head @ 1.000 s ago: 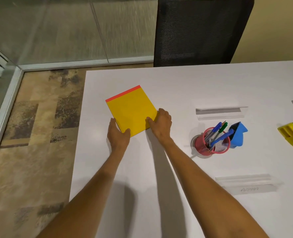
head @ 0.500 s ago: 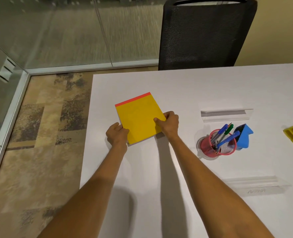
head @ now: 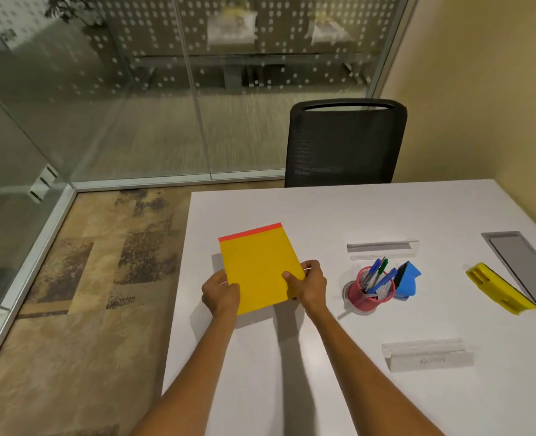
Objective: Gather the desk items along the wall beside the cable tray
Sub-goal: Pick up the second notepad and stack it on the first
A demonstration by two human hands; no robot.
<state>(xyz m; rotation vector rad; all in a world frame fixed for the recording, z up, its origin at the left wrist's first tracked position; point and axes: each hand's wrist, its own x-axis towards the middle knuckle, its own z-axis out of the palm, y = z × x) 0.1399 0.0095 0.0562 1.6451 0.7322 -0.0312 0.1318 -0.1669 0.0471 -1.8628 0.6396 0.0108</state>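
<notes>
A yellow notepad (head: 255, 265) with a red top strip is lifted off the white desk (head: 323, 388), casting a shadow beneath. My left hand (head: 219, 292) grips its near-left corner and my right hand (head: 307, 284) grips its near-right edge. To the right stand a pink mesh pen cup (head: 370, 291) with several pens and a blue object (head: 406, 278) behind it. A yellow stapler-like item (head: 498, 292) lies beside the grey cable tray (head: 521, 265) at the right, close to the wall.
Two clear acrylic name holders lie on the desk, one far (head: 381, 248) and one near (head: 427, 354). A black mesh chair (head: 343, 143) stands behind the desk. Glass partitions and patterned carpet (head: 87, 278) are to the left; the desk's left edge is close to the notepad.
Both hands went from resting on the flat notepad to gripping it and raising it off the desk. The camera view tilted up.
</notes>
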